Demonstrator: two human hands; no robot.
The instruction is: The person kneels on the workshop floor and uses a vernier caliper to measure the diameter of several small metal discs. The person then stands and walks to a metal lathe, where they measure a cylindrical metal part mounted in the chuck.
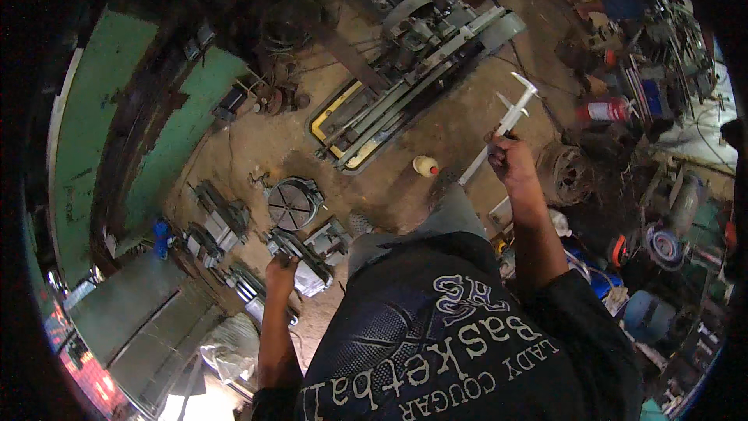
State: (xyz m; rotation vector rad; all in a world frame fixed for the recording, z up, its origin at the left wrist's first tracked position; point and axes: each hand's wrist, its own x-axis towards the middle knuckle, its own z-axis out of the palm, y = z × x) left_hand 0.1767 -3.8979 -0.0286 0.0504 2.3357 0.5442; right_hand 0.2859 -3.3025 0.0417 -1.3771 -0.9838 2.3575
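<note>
A long silver vernier caliper is gripped in my right hand. My fingers wrap round its beam, and its jaws point up and away to the far right. The thin end of the beam reaches down toward my trouser leg. My left hand hangs low on the left, above some metal machine parts. Its fingers are mostly hidden from above, so whether it holds anything does not show. Just beyond it stands a round, spoked metal disc.
Ahead on the dirt floor stands a long metal machine with a yellow-edged base. A pale container with a red cap is near my legs. To the right are a red fire extinguisher and a wheel rim. Green panels line the left.
</note>
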